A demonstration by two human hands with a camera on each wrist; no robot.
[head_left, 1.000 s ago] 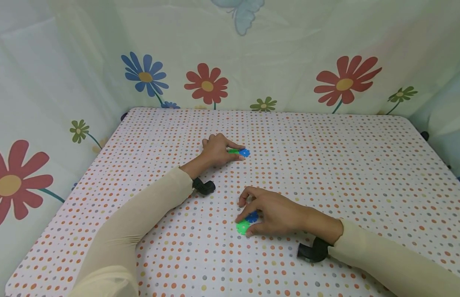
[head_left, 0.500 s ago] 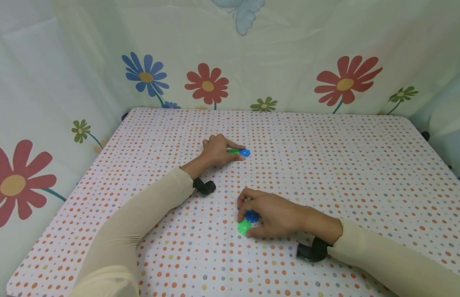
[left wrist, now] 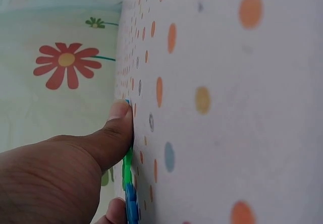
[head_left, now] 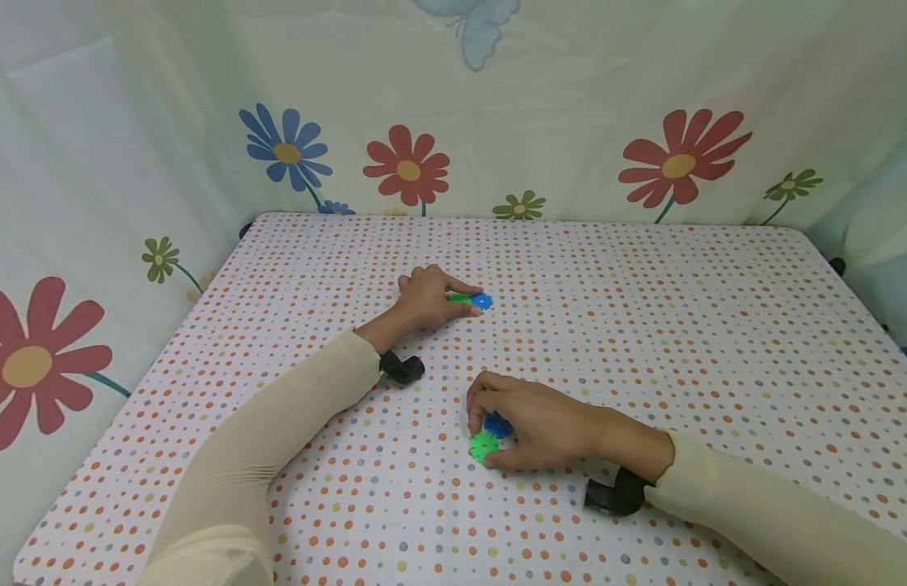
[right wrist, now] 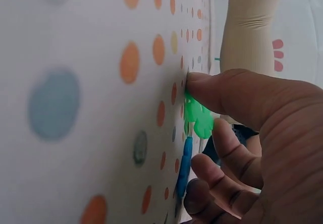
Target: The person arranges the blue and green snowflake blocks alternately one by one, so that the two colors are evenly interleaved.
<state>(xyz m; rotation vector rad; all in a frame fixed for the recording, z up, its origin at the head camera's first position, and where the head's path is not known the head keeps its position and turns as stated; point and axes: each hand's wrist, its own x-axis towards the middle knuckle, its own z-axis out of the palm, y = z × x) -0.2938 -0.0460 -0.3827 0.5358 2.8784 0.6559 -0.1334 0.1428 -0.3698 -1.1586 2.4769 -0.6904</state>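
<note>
My left hand point(head_left: 429, 299) lies farther up the table, with thumb and forefinger pinching a blue notched plastic disc point(head_left: 483, 301). A green notched disc point(head_left: 460, 299) sits in the gap behind it, partly hidden by the hand. In the left wrist view, the green disc point(left wrist: 126, 171) stands edge-on between blue parts, close to the tabletop. Nearer the front, my right hand point(head_left: 549, 419) pinches a bright green disc point(head_left: 484, 447) between thumb and finger. Against it is a dark blue disc point(head_left: 497, 425), under the curled fingers. The right wrist view shows the green disc point(right wrist: 203, 122) tilted up from the blue disc point(right wrist: 184, 166).
A white cloth with coloured dots point(head_left: 644, 325) covers the table. Black wrist-camera mounts point(head_left: 402, 369) sit below both wrists, close over the cloth. A flower-printed curtain point(head_left: 556, 106) hangs behind and along the sides.
The right forefinger has drawn back and curled, and the green disc there has shifted slightly right and tilted. The left hand and its discs have stayed in place.
</note>
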